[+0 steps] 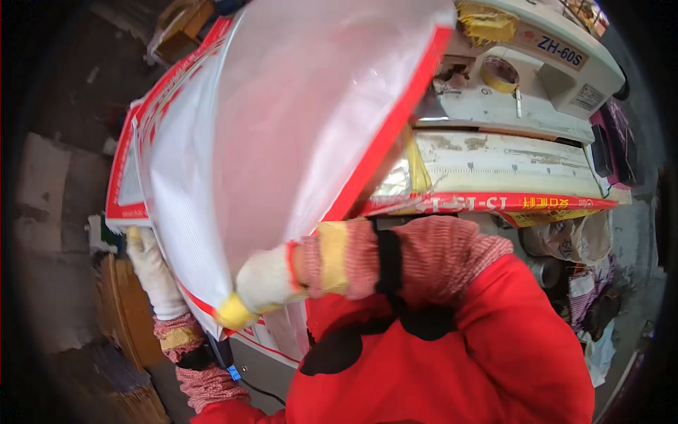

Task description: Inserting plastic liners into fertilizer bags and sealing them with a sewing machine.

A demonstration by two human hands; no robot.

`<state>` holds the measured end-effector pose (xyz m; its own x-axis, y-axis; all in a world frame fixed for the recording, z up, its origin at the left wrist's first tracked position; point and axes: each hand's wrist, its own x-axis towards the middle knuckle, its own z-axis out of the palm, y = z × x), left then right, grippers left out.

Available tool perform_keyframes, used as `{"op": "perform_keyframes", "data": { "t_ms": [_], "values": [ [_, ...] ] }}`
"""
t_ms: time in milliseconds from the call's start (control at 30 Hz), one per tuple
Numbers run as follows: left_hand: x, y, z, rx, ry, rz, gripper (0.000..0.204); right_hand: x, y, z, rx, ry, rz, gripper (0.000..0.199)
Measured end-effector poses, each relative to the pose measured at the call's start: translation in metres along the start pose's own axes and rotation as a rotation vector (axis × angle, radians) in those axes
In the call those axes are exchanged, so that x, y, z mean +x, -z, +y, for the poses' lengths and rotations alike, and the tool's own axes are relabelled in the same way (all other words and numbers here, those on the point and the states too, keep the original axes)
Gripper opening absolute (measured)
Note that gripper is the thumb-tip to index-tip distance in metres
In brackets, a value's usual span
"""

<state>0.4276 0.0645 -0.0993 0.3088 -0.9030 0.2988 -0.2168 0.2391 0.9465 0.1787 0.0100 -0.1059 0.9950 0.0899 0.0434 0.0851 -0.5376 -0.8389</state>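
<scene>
**Large sack at the chest: control the edge first**

White sack (282,120) with red borders is raised across our front, left of the white machine (565,53). Its upper part is blurred; can't tell if it's one sack or several layers.

Right hand (268,274), gloved: fingers (235,313) closed on the sack's near lower edge, by the red border. Left hand (154,274), also gloved, is at the lower left edge; its fingers are partly hidden, so we can't tell if they grip or only support.

To do it well, we'd judge:
- Pinch all layers at the right hand; a single-layer grip would let the film slide.
- Take light tension between hands so it doesn't billow.
- Swing it clear of the tape roll (500,74) and the machine.
- Watch the black cable (261,391) below; a drooping corner could snag.
</scene>
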Motion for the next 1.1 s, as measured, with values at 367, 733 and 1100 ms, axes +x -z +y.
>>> {"op": "perform_keyframes", "data": {
  "t_ms": [367, 733, 1100],
  "values": [
    [-0.129, 0.000, -0.040, -0.074, 0.420, 0.161, 0.035, -0.228, -0.030, 0.086, 1.224, 0.259, 1.112, 0.075],
    [-0.355, 0.042, -0.152, -0.027, 0.739, 1.051, 0.019, -0.065, -0.073, 0.159, 0.410, -0.317, 0.995, 0.028],
    [-0.426, 0.046, -0.196, 0.635, 1.113, 1.100, 0.016, 0.068, -0.106, 0.354, 0.049, -0.866, 0.421, 0.032]
  ]
}}
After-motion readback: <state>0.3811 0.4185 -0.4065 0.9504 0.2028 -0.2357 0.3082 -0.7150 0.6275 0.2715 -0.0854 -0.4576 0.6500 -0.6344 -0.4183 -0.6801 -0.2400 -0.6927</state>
